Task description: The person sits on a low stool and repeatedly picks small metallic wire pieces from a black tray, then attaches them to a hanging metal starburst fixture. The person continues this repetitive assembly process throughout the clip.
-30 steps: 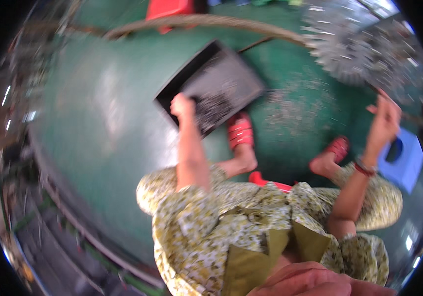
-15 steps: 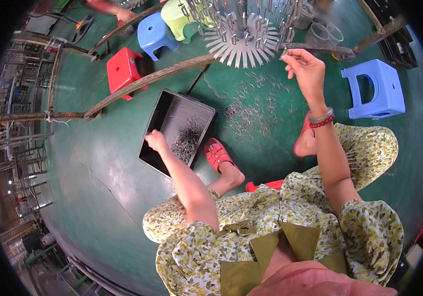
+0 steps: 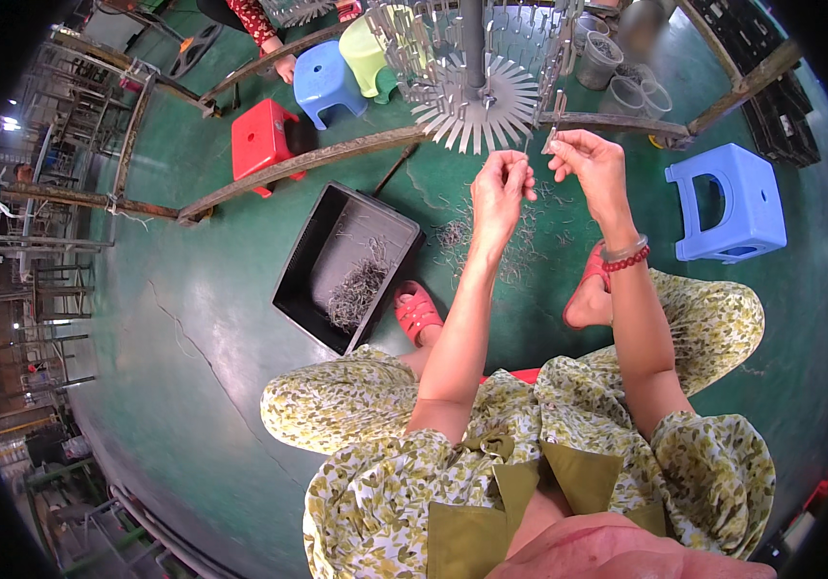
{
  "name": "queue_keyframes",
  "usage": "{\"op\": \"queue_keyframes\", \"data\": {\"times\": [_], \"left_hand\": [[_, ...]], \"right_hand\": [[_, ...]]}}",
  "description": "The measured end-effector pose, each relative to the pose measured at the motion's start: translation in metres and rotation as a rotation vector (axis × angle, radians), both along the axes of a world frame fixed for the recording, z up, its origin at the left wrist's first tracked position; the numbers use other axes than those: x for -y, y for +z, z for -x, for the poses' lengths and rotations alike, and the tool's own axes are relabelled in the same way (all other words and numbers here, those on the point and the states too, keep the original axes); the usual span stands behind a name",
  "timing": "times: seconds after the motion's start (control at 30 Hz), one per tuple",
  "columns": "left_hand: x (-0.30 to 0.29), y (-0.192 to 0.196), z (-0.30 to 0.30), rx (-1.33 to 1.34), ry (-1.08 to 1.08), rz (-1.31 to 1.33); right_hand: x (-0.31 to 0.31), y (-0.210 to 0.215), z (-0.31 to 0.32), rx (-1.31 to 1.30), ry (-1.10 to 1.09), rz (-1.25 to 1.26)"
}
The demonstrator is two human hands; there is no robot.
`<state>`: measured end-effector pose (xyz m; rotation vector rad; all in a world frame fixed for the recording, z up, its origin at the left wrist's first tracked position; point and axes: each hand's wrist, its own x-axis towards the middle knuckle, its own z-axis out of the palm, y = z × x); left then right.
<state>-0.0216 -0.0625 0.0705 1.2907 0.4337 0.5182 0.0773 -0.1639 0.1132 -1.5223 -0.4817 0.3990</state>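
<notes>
You seem to be joining pieces: your right hand [image 3: 590, 174] pinches a link [image 3: 560, 108] by the rack [image 3: 475, 68], your left hand [image 3: 501, 198] is pinched just beside it, contents unclear, and the next move calls for lining up both fingertips.

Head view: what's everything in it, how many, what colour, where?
Floor: one, green, throughout
Bin: one, black, left of centre
Finned discs: two, grey, top, one cut off
Metal pieces: many, grey, hanging, in bin, on floor
Stools: four (two blue, red, pale green), upper left, right
Tubs: several, translucent, upper right
Crates: several, black, upper right
Bars: several, brown, top
Frames: several, dark, left
Co-worker's hand: at least one, red sleeve, top
Partly hidden item: one, red, lower centre
Sandals: two, red, centre
Bracelets: two, red and pale, right side
Outfit: one, green print, below
Left hand: one, bare, upper centre
Right hand: one, bare, beside it
</notes>
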Motion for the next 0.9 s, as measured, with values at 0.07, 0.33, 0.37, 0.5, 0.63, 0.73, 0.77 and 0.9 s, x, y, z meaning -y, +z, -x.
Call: {"op": "queue_keyframes", "data": {"times": [0.07,0.33,0.37,0.5,0.63,0.73,0.77,0.9], "left_hand": [[0.004,0.008,-0.007,-0.019,0.003,-0.004],[0.006,0.013,-0.003,-0.09,-0.011,-0.198],[0.005,0.012,-0.001,-0.093,0.002,-0.258],[0.004,0.007,0.002,-0.09,0.093,-0.476],[0.003,0.007,0.001,-0.073,0.078,-0.361],[0.005,0.01,0.0,-0.065,0.059,-0.359],[0.006,0.012,0.001,-0.06,0.053,-0.36],[0.003,0.011,0.004,-0.061,0.015,-0.471]], "right_hand": [[0.003,-0.001,0.0,-0.029,0.009,-0.016],[0.001,0.002,0.002,-0.039,-0.016,-0.054],[0.001,0.004,0.002,-0.033,-0.022,-0.042],[0.001,0.004,0.0,0.001,0.007,-0.011],[0.002,0.005,0.0,0.022,0.034,0.038],[0.002,0.003,0.0,0.023,0.046,0.02],[0.003,0.003,-0.001,0.028,0.049,0.033],[0.003,0.004,-0.004,0.034,0.048,0.047]]}}
